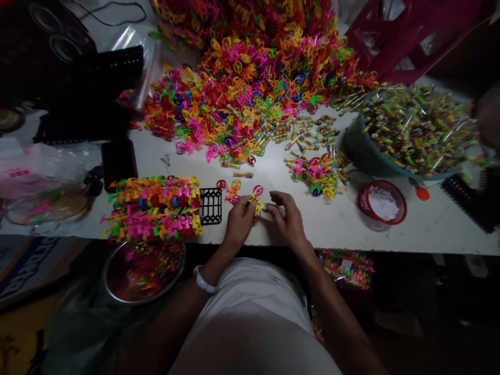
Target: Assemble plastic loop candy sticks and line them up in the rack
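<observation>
My left hand [239, 221] is closed in a pinch on a small yellow plastic ring toy [257, 200] near the table's front edge. Close beside it on the right, my right hand [286, 217] has its fingers curled at the same toy; what those fingers grip is too small to make out. A few loose ring toys [233, 188] lie just beyond my hands. To the left, a black grid rack [211, 206] holds tight rows of coloured toys [154, 207]. A white band is on my left wrist.
A huge heap of coloured plastic rings [250, 83] fills the table's back. A teal basin [363, 151] of small wrapped tubes stands at right, a red basket [383, 202] in front of it. A metal bowl [142, 271] with toys sits below the table edge, left.
</observation>
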The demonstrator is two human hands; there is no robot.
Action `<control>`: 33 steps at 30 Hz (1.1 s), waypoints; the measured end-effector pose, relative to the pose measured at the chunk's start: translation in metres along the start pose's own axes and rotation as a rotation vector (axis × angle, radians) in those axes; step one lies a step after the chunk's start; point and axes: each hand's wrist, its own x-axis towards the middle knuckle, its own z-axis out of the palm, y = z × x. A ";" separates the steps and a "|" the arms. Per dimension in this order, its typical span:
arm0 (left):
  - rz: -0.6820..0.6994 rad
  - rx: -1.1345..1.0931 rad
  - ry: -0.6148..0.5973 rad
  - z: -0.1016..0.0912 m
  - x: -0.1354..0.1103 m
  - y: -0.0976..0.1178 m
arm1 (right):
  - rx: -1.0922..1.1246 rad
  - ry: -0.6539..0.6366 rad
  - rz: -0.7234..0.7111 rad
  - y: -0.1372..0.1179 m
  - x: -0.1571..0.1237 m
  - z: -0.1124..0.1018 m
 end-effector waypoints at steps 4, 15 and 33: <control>0.173 0.233 -0.037 -0.001 0.000 0.001 | -0.169 -0.150 -0.207 -0.002 0.016 -0.011; -0.149 -0.200 -0.041 -0.005 0.003 -0.004 | 0.310 -0.082 0.273 0.000 0.004 -0.003; -0.138 -0.238 -0.019 0.000 0.001 -0.004 | 0.469 -0.189 0.410 -0.003 0.002 0.003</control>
